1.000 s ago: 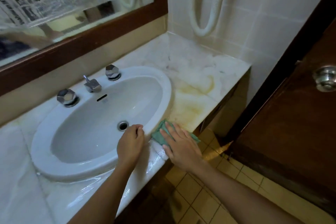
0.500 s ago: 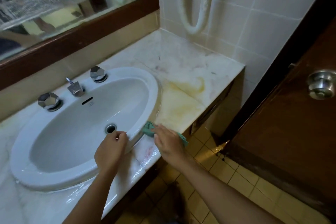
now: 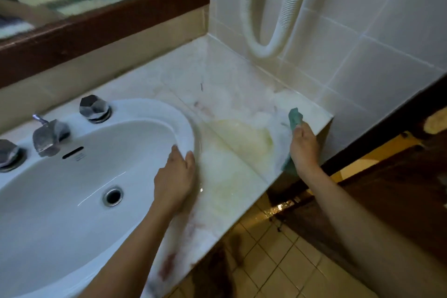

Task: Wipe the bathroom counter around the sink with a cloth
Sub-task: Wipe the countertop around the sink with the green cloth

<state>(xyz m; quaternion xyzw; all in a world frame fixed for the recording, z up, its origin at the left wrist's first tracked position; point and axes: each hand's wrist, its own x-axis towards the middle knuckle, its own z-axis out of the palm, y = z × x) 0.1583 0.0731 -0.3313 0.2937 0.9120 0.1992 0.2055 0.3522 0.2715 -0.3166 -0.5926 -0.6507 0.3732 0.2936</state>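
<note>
- Sink (image 3: 72,176): set in the left part of the bench (image 3: 217,213).
- Left hand (image 3: 175,179): fingers relaxed on the sink's right rim, holding nothing.
- Yellow stain (image 3: 242,143): between the hands, left of the cloth.
- Cloth (image 3: 295,116): at the bench's right edge, long axis front to back.
- Right hand (image 3: 303,150): fingers curled round the cloth; a leftward sweep seems due.

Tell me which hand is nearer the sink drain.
Left. The left hand rests on the sink rim, just up and right of the drain; the right hand holds the green cloth at the far right edge of the counter, well away.
</note>
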